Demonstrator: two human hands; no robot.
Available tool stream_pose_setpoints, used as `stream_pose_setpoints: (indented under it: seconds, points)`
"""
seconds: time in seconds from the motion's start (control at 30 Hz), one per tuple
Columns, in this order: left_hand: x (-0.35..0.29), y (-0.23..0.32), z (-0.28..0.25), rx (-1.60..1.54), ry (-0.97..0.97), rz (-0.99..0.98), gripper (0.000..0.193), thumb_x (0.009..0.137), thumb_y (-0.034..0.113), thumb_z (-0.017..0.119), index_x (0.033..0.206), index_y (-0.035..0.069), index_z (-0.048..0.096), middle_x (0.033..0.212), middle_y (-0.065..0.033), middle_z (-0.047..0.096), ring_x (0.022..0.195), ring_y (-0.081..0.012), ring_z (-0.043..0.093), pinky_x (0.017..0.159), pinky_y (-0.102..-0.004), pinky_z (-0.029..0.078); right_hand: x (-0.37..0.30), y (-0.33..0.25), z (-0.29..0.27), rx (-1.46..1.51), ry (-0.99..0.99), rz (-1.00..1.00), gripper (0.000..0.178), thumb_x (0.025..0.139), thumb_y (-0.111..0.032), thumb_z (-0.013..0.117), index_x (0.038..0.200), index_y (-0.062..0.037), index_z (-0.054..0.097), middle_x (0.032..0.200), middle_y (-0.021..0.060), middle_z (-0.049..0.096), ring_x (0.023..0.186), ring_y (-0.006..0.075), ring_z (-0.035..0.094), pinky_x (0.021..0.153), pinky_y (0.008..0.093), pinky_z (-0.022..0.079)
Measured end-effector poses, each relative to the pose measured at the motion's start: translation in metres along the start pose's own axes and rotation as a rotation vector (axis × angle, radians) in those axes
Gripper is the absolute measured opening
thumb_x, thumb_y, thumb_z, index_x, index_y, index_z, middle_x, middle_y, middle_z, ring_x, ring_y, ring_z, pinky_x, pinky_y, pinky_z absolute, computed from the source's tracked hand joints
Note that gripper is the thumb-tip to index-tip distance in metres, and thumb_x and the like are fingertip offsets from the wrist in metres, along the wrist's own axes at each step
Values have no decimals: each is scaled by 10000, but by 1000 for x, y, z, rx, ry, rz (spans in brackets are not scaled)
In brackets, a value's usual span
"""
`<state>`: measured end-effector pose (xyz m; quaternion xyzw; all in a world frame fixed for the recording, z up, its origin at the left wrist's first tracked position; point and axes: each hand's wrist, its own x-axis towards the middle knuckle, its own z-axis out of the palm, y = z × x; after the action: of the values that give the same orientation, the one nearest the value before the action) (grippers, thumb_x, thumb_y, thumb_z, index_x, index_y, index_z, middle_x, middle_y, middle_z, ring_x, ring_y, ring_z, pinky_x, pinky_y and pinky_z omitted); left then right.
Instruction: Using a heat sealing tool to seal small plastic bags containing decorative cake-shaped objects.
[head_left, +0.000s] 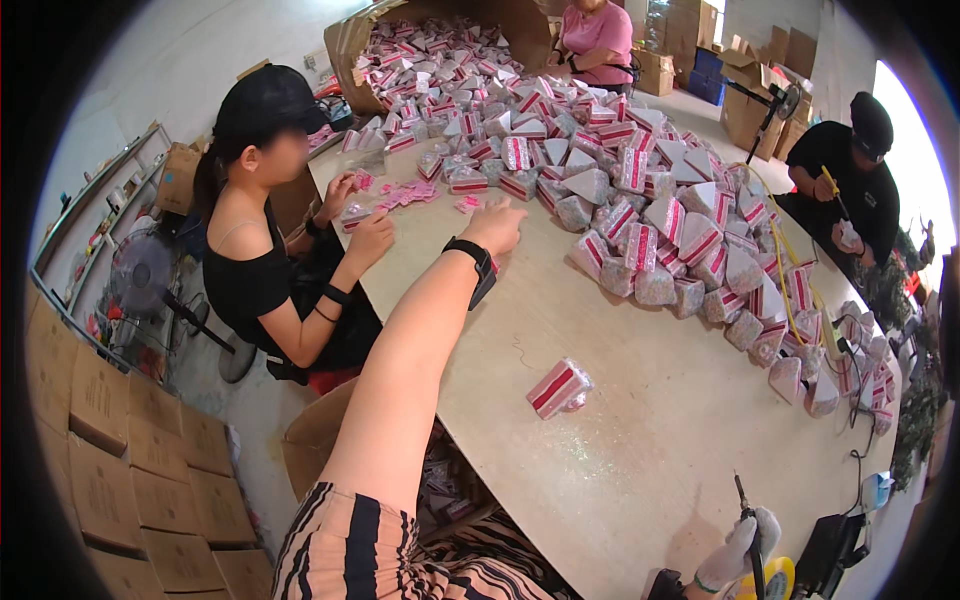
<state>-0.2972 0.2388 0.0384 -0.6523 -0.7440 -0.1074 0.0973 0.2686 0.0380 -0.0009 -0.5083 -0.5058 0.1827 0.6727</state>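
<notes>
Over the tabletop (640,480) in the head view, the left hand (495,228) is near some pink pieces (467,204); can't tell if its grip's got any. Gloved right hand (735,555)'s clutching a pen-like tool (747,514); one wedge-shaped pack (560,388) lies between them.

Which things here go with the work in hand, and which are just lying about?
Likely with the work:
- pen-like tool in the gloved right hand
- pink pieces beside the left hand
- wrapped wedges

Seemingly just about:
- fan at left
- stacked cartons
</notes>
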Motion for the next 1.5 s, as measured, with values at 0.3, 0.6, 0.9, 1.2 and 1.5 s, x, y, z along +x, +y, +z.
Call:
stream_pose_setpoints:
  seconds: [0.3, 0.6, 0.9, 1.2, 1.5]
  points:
    - [-37, -10, 3, 372, -29, 38, 262, 822, 204, 593, 1057, 111, 663, 1273, -203, 509, 1239, -414, 428, 965, -533, 370, 2, -15, 1, 29, -24, -77, 153, 844, -123, 674, 926, -12, 606, 797, 77, 585, 649, 148, 503, 605, 292, 432]
    - [-106, 75, -43, -532, -115, 65, 426, 820, 341, 676, 1137, 63, 621, 1246, -226, 539, 1123, -393, 543, 924, -459, 444, 3, 3, -2, -65, -8, -88, 121, 874, -118, 574, 942, -19, 591, 786, 22, 525, 567, 48, 416, 495, 183, 318]
    - [-180, 163, -39, -753, -431, 154, 547, 819, 366, 696, 1192, 0, 537, 1083, -196, 635, 940, -286, 653, 809, -382, 507, -13, -45, 20, 216, -115, 61, 125, 867, -79, 563, 975, -17, 574, 795, 47, 548, 575, 65, 468, 474, 186, 355]
    - [-233, 245, -18, -1976, -439, -273, 414, 937, 160, 567, 1271, -38, 423, 1067, -133, 597, 902, -232, 658, 717, -395, 602, -38, -53, 36, 300, -317, 14, 132, 855, -56, 598, 975, -4, 577, 869, 81, 586, 632, 92, 533, 536, 209, 423]
    - [-245, 267, -17, -2036, -339, -220, 487, 893, 74, 628, 1307, -2, 382, 1151, -146, 559, 1004, -242, 624, 803, -401, 592, -42, -63, 38, 151, -396, -185, 168, 774, 27, 656, 930, -5, 602, 848, 121, 640, 723, 203, 619, 681, 304, 500]
